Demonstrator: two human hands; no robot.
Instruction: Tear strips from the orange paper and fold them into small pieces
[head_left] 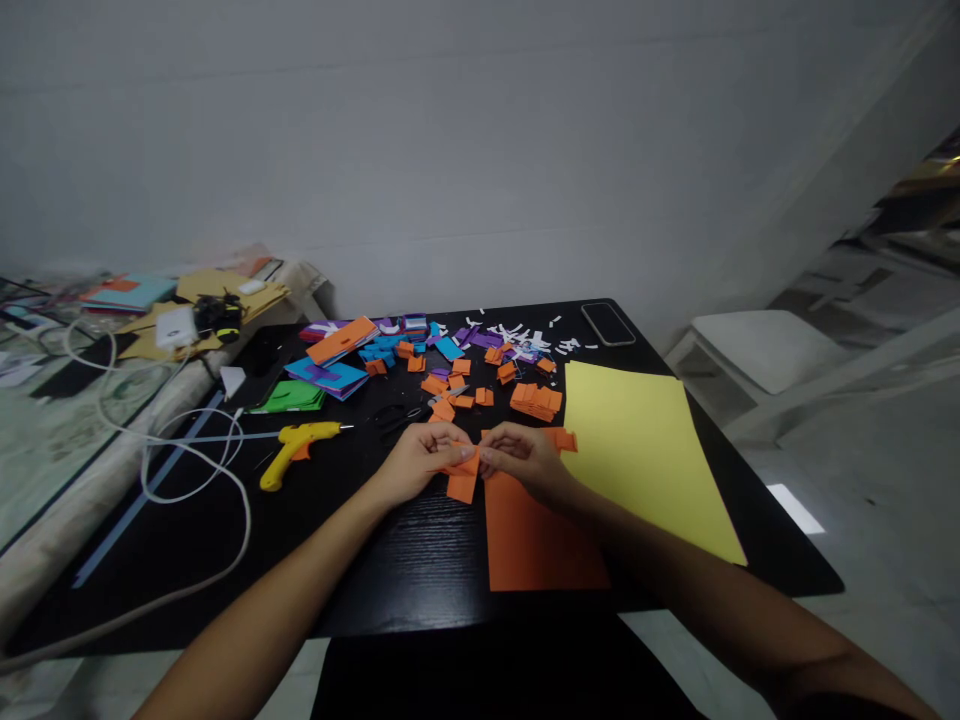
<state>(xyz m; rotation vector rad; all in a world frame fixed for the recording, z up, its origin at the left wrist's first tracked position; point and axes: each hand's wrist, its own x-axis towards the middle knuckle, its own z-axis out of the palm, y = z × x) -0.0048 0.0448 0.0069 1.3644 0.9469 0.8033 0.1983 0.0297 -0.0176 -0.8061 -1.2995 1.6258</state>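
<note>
My left hand (420,462) pinches a small folded piece of orange paper (463,484) between thumb and fingers. The closed fingertips of my right hand (525,460) meet its right edge. Below my right wrist lies a large orange paper sheet (536,545), partly covered by the hand and forearm. Just beyond my hands are several small folded orange pieces (442,408), with scissors (450,393) among them. A stack of folded orange papers (535,402) sits beyond my right hand.
Left on the black table (420,580) lies a yellow glue gun (300,447) near a white cable (244,500) and black pliers (394,418). Yellow sheets (637,440) lie right. Behind are blue folders (330,377), green paper (294,396), white scraps (525,340) and a phone (608,324).
</note>
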